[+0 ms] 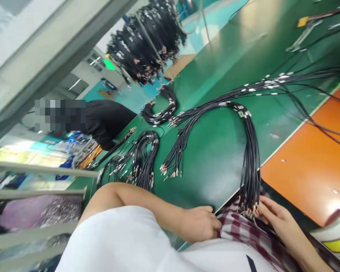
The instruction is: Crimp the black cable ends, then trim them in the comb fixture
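Note:
A thick bundle of black cables (251, 151) curves over the green bench and hangs past its front edge, its stripped coloured ends above a plaid cloth. At those ends is my right hand (277, 215), its fingers bent together on the wires at the bundle's side; the fingertips are partly hidden. My left hand (201, 223) is closed at the bench edge, beside the plaid cloth (238, 223); what its curled fingers hold, if anything, is hidden. The bundle's other ends (170, 170), with small light and red tips, fan out on the bench.
More cable bundles lie coiled (160, 107), folded (144, 155) and stretched out (257, 87) along the green bench (212, 151). An orange panel (308, 162) adjoins at right. Wrenches (304, 36) lie far right. Many cables hang from a rack (147, 41). A person in black (110, 117) bends at left.

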The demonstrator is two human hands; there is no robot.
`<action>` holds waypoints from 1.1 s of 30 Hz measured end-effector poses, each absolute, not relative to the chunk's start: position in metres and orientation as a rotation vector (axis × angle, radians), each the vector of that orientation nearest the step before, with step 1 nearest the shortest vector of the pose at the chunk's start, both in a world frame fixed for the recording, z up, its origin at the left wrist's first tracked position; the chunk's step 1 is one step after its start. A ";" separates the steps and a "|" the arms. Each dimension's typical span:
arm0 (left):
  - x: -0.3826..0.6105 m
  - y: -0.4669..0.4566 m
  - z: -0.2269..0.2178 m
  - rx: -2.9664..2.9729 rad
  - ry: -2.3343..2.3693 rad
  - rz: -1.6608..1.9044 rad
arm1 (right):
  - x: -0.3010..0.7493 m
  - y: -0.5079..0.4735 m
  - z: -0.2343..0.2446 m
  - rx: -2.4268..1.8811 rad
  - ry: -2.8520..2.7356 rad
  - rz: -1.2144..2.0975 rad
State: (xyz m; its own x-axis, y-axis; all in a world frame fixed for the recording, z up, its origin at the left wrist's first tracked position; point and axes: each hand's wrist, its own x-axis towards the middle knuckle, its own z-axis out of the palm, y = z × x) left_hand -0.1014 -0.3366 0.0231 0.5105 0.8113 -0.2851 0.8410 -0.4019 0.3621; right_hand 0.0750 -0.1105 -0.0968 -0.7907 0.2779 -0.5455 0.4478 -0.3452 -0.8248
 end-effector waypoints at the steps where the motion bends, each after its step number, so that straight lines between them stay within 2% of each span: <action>1: -0.098 -0.341 0.026 2.318 1.399 -0.103 | 0.076 -0.111 -0.100 0.961 1.724 -2.307; 7: -0.067 -0.354 0.011 2.270 1.705 -0.238 | 0.084 -0.106 -0.095 1.036 1.924 -2.294; 10: -0.071 -0.334 0.014 2.186 1.599 -0.243 | 0.082 -0.106 -0.076 1.011 2.044 -2.283; 12: -0.086 -0.303 0.032 2.111 1.544 -0.209 | 0.081 -0.112 -0.058 0.984 2.168 -2.267; 13: -0.095 -0.284 0.046 2.077 1.578 -0.171 | 0.080 -0.115 -0.049 1.000 2.303 -2.193; 15: -0.116 -0.238 0.073 2.135 1.741 -0.040 | 0.078 -0.121 -0.033 1.042 2.693 -1.812; 18: -0.142 -0.167 0.094 2.228 1.894 0.231 | 0.076 -0.124 -0.017 0.554 2.955 -1.438; 20: -0.153 -0.127 0.087 2.316 1.786 0.251 | 0.079 -0.119 -0.014 0.446 2.938 -1.429; 25: -0.166 -0.077 0.044 2.404 1.345 -0.092 | 0.091 -0.107 -0.026 1.115 2.756 -1.617; 29: -0.172 -0.070 0.036 2.343 1.225 -0.190 | 0.083 -0.109 -0.039 1.088 2.644 -1.754; 33: -0.179 -0.068 0.045 2.294 1.290 -0.131 | 0.081 -0.107 -0.028 1.066 2.847 -1.543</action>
